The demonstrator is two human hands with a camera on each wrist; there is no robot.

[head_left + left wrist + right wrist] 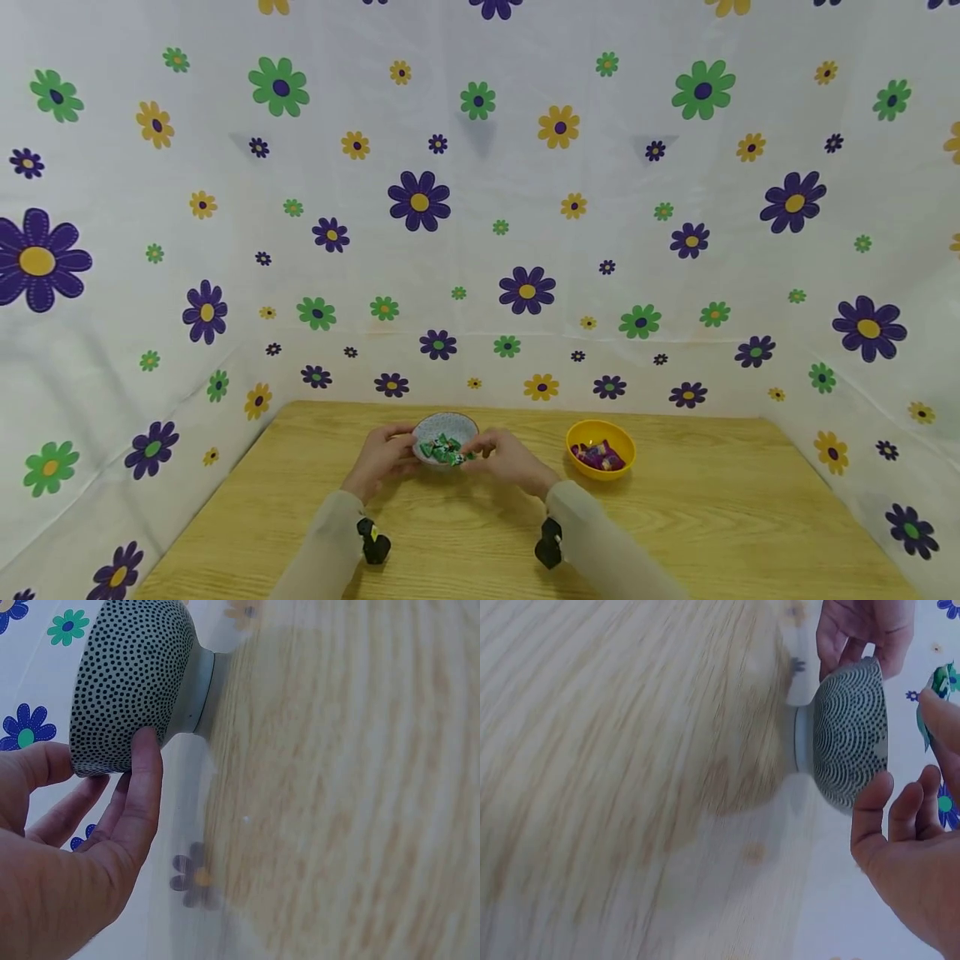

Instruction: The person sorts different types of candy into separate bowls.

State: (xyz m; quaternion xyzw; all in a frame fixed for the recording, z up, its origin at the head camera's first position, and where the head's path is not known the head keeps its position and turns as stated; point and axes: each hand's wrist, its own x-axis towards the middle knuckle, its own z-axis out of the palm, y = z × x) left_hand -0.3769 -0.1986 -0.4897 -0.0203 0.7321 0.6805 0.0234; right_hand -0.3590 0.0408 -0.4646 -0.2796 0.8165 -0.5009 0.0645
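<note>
A speckled bowl (444, 425) stands upright on the table, with several green-wrapped candies (442, 448) inside. Dark dots cover its outer wall (131, 682). My left hand (384, 460) grips the bowl's left side; in the left wrist view its thumb is at the rim and a finger presses the outer wall. At the right rim is my right hand (513, 462). In the right wrist view it pinches a green-wrapped candy (940, 681) between thumb and forefinger, while the other fingers curl near the bowl's side.
To the right stands a yellow bowl (628, 457) holding several purple-wrapped candies (598, 456). Both bowls are on a wood-grain table (465, 542). A white cloth with printed flowers (480, 250) rises behind the table and along both sides.
</note>
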